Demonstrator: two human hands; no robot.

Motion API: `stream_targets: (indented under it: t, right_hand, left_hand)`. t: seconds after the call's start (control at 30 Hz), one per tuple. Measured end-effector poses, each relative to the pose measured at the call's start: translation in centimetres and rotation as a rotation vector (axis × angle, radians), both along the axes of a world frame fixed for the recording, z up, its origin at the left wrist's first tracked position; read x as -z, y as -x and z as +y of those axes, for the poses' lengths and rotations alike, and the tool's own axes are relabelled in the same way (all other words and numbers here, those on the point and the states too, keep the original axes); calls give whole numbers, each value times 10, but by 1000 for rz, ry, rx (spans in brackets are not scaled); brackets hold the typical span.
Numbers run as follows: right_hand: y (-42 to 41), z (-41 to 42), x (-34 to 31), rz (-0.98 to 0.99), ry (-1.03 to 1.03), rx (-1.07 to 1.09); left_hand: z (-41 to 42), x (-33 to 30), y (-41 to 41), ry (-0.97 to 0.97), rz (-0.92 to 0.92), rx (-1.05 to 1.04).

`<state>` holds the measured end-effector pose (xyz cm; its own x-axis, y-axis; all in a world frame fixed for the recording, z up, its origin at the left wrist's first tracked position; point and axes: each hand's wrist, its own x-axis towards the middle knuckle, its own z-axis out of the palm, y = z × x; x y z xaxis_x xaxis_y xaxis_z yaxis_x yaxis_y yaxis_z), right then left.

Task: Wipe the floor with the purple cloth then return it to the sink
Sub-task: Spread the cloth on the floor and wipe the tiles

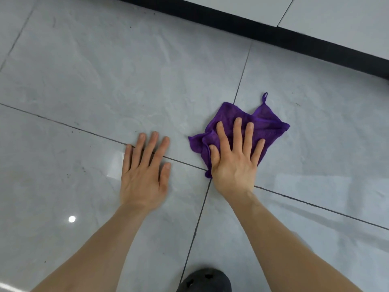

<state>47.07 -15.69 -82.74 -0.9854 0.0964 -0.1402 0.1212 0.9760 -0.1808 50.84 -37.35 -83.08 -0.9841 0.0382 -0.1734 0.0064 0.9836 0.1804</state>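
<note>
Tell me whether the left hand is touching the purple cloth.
Apart. The head view shows bare floor tile between the left hand and the purple cloth.

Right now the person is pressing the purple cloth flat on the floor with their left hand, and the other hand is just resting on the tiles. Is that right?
Not quite. In the head view it is the right hand that presses the purple cloth flat on the floor. The left hand is the one just resting on the bare tiles beside it.

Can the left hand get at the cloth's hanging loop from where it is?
Probably yes. The left hand lies flat on bare floor beside the purple cloth; the loop at its far corner is uncovered, beyond the right hand.
</note>
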Motion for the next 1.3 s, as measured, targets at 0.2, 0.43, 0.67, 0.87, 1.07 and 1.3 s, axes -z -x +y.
stream_targets:
  t: [0.2, 0.43, 0.67, 0.87, 1.07, 1.3]
  right_hand:
    - [-56, 28, -4, -41, -36, -111]
    - [-124, 60, -8, -62, -3, 6]
    - [-131, 69, -32, 10, 273, 195]
    - [-122, 135, -48, 97, 247, 20]
    - [-138, 158, -42, -114, 158, -173]
    - [-152, 154, -46, -55, 139, -104]
  left_hand:
    - [1, -1, -2, 3, 6, 3]
    - [6, -4, -3, -22, 0, -12]
    - [88, -35, -3, -234, 122, 211]
    - [162, -51, -36, -313, 5, 592]
    - [157, -41, -51, -227, -123, 658]
    - [157, -61, -49, -217, -247, 630]
